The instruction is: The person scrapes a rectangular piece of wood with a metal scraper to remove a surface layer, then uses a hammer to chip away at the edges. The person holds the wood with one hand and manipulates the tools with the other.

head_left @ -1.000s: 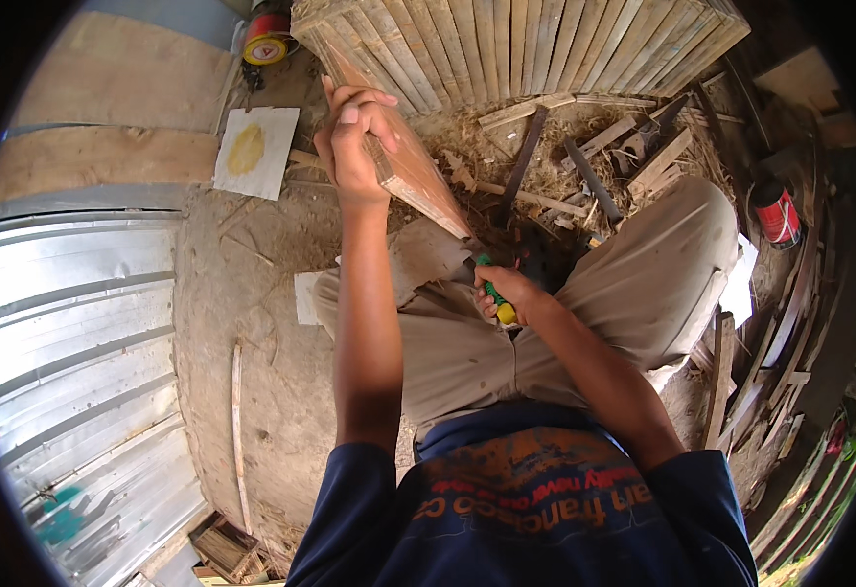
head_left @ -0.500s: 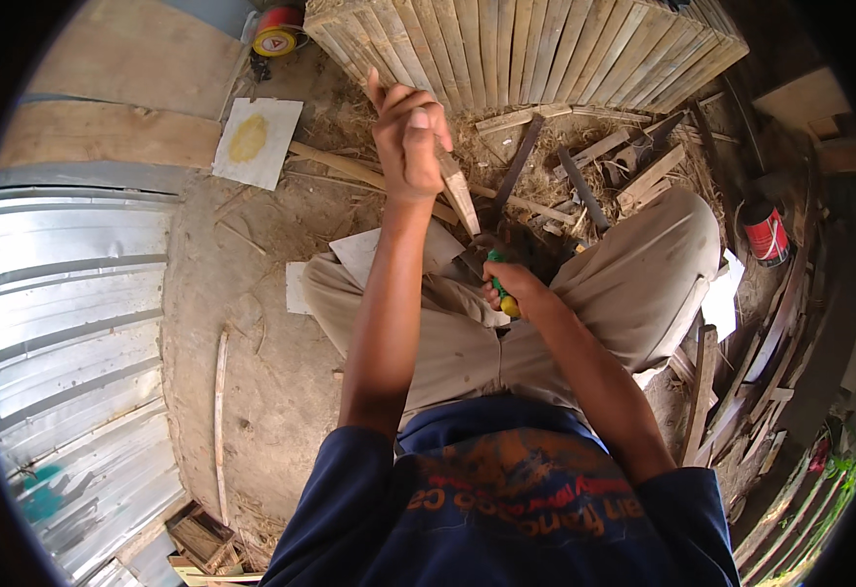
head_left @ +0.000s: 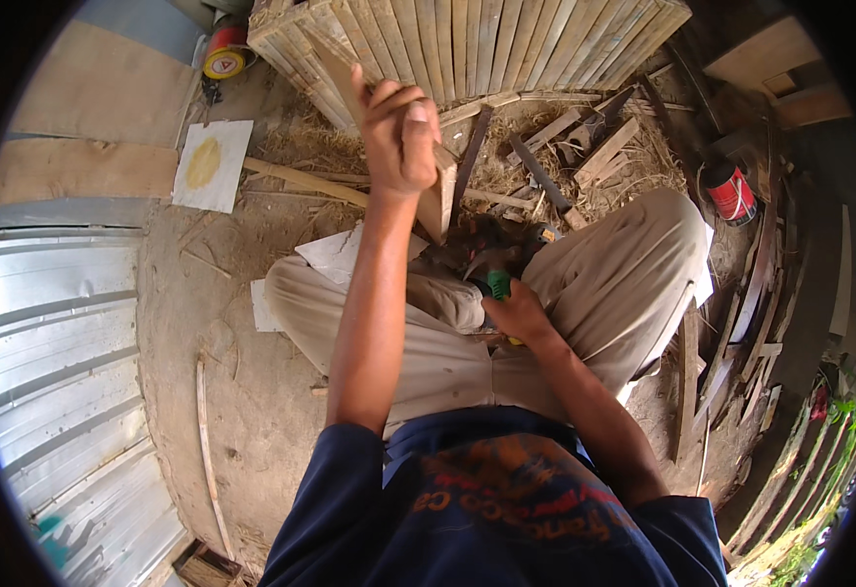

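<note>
My left hand (head_left: 400, 132) is raised at arm's length and closed around a flat wooden slat (head_left: 437, 203), which hangs downward from my fist toward my lap. My right hand (head_left: 518, 315) rests low between my knees, gripping a tool with a green and yellow handle (head_left: 499, 286); its working end is hidden among the scraps. I sit cross-legged in beige trousers (head_left: 633, 274) on a dirt floor.
A panel of joined bamboo slats (head_left: 486, 39) lies ahead. Wood offcuts and shavings (head_left: 584, 157) litter the ground before my legs. A red can (head_left: 731, 191) stands right, a red-yellow reel (head_left: 224, 54) upper left, corrugated metal sheets (head_left: 66, 362) left, a white paper (head_left: 210, 164).
My left hand has lifted the slat higher and swung it rightward toward the centre, tipping it more upright. The right hand stays low on the tool.
</note>
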`<state>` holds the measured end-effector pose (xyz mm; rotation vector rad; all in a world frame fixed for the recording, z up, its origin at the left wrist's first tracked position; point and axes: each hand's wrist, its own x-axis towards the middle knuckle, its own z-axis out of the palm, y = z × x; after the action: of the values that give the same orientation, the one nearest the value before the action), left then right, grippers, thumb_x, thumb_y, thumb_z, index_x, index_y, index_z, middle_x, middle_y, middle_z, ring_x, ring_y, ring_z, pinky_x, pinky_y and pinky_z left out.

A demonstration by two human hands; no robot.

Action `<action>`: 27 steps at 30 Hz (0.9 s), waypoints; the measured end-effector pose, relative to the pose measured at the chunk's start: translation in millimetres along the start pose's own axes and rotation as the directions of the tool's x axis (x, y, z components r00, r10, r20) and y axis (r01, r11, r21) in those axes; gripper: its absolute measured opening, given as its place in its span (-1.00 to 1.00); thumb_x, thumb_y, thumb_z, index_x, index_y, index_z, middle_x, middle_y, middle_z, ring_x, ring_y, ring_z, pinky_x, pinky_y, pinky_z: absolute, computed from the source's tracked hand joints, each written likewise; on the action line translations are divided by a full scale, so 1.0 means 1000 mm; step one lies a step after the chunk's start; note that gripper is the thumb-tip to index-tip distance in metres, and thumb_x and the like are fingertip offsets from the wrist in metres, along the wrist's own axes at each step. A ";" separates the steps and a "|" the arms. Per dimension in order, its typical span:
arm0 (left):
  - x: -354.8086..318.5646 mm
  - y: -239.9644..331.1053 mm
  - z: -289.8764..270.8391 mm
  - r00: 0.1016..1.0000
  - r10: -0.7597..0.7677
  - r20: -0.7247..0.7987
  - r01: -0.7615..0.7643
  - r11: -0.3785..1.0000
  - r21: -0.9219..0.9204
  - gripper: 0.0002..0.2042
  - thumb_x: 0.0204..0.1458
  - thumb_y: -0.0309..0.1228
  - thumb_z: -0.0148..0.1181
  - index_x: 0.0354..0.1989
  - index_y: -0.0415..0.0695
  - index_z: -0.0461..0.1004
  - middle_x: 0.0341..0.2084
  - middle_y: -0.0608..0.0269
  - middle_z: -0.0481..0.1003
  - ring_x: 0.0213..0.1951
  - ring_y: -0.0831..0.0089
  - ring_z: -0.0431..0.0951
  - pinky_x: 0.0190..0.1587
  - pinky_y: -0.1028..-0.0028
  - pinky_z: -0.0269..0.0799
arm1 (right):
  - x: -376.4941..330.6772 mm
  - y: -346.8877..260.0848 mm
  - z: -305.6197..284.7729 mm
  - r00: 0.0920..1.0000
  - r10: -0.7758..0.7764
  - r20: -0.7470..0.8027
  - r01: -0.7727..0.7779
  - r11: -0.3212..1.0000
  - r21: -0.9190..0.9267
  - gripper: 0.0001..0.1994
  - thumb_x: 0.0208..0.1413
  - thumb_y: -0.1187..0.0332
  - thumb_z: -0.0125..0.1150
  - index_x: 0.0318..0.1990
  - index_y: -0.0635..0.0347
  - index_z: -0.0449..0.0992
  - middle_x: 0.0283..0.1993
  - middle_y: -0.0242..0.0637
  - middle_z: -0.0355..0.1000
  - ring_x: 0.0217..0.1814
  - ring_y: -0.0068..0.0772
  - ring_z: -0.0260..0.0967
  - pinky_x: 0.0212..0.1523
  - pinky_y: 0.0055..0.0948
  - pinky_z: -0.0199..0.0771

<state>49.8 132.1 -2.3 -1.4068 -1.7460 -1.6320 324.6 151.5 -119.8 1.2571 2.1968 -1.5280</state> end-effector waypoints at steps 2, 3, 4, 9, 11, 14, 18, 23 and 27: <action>0.010 -0.014 -0.011 0.999 -0.033 0.009 0.033 0.999 0.031 -0.49 0.22 -0.19 -0.39 -0.74 -0.11 0.28 -0.72 0.27 0.32 -0.39 0.27 0.38 0.42 0.06 -0.07 | -0.002 -0.010 -0.006 1.000 -0.023 -0.018 0.027 0.971 0.238 -0.63 -0.02 0.28 0.23 -0.13 0.42 0.43 -0.40 -0.03 0.49 -0.33 -0.16 0.51 -0.27 -0.25 0.50; 0.017 -0.021 -0.019 0.999 -0.035 -0.001 0.035 0.998 0.054 -0.49 0.24 -0.18 -0.42 -0.71 -0.12 0.31 -0.70 0.25 0.34 -0.35 0.24 0.42 0.41 0.04 -0.04 | -0.004 -0.015 -0.008 0.999 -0.037 -0.024 0.043 0.930 0.364 -0.66 0.00 0.31 0.22 -0.14 0.40 0.43 -0.42 -0.11 0.47 -0.38 -0.30 0.49 -0.31 -0.31 0.48; 0.020 -0.027 -0.031 0.997 -0.083 0.005 0.082 0.995 0.050 -0.48 0.25 -0.18 -0.44 -0.68 -0.12 0.32 -0.69 0.24 0.36 -0.30 0.22 0.46 0.40 0.02 -0.02 | -0.008 -0.020 -0.010 0.995 -0.097 -0.031 0.099 0.844 0.528 -0.72 0.02 0.38 0.18 -0.15 0.37 0.39 -0.47 -0.27 0.39 -0.43 -0.57 0.34 -0.39 -0.44 0.39; 0.027 -0.044 -0.079 0.979 -0.201 0.008 0.202 0.979 -0.043 -0.48 0.23 -0.17 -0.40 -0.72 -0.18 0.25 -0.67 0.17 0.34 -0.25 0.24 0.47 0.47 0.07 -0.17 | -0.013 -0.049 -0.019 0.951 -0.270 -0.148 0.306 0.892 0.334 -0.70 -0.03 0.34 0.22 -0.18 0.37 0.43 -0.47 -0.13 0.44 -0.41 -0.25 0.43 -0.30 -0.22 0.43; 0.018 -0.040 -0.085 0.984 -0.176 -0.030 0.173 0.983 -0.068 -0.49 0.24 -0.20 -0.38 -0.74 -0.18 0.25 -0.71 0.20 0.33 -0.29 0.23 0.46 0.45 0.12 -0.12 | -0.011 -0.060 -0.023 0.965 -0.250 -0.078 0.260 0.947 0.188 -0.69 -0.04 0.32 0.24 -0.19 0.37 0.45 -0.43 -0.04 0.48 -0.38 -0.08 0.47 -0.24 -0.15 0.44; 0.005 -0.032 -0.091 0.985 -0.164 -0.056 0.160 0.985 -0.068 -0.49 0.23 -0.23 -0.36 -0.77 -0.17 0.24 -0.71 0.20 0.34 -0.30 0.23 0.45 0.45 0.15 -0.10 | 0.002 -0.081 -0.023 0.908 -0.419 0.000 0.410 0.888 -0.208 -0.57 -0.03 0.27 0.29 -0.03 0.34 0.41 -0.31 0.16 0.53 -0.21 0.24 0.52 -0.13 0.00 0.52; -0.002 -0.030 -0.101 0.984 -0.174 -0.029 0.173 0.984 -0.028 -0.48 0.24 -0.18 -0.40 -0.76 -0.13 0.24 -0.69 0.21 0.33 -0.25 0.25 0.48 0.48 0.07 -0.21 | 0.026 -0.102 -0.018 0.825 -0.546 -0.147 0.481 0.814 -0.325 -0.56 -0.01 0.30 0.33 -0.01 0.33 0.37 -0.39 0.14 0.51 -0.27 0.28 0.51 -0.21 0.08 0.52; 0.000 -0.047 -0.114 0.982 -0.170 -0.077 0.165 0.984 -0.072 -0.50 0.21 -0.21 -0.41 -0.75 -0.11 0.25 -0.69 0.23 0.35 -0.24 0.25 0.49 0.49 0.09 -0.21 | 0.040 -0.084 -0.011 0.621 -0.756 -0.206 0.667 0.648 -0.368 -0.62 0.03 0.30 0.33 -0.06 0.25 0.36 -0.35 0.10 0.52 -0.31 0.24 0.51 -0.31 0.06 0.53; 0.001 -0.070 -0.139 0.986 -0.149 -0.072 0.144 0.987 -0.073 -0.53 0.24 -0.21 -0.47 -0.68 -0.07 0.24 -0.70 0.22 0.30 -0.23 0.20 0.49 0.46 0.00 -0.21 | 0.062 -0.055 0.006 0.875 -0.417 -0.244 0.403 0.909 -0.106 -0.79 0.11 0.34 0.26 -0.21 0.28 0.43 -0.43 0.04 0.50 -0.41 0.08 0.53 -0.39 -0.10 0.55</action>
<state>-57.1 19.2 -1.9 -1.2518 -1.8027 -1.8123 244.4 173.5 -120.5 1.0742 2.8047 -1.4936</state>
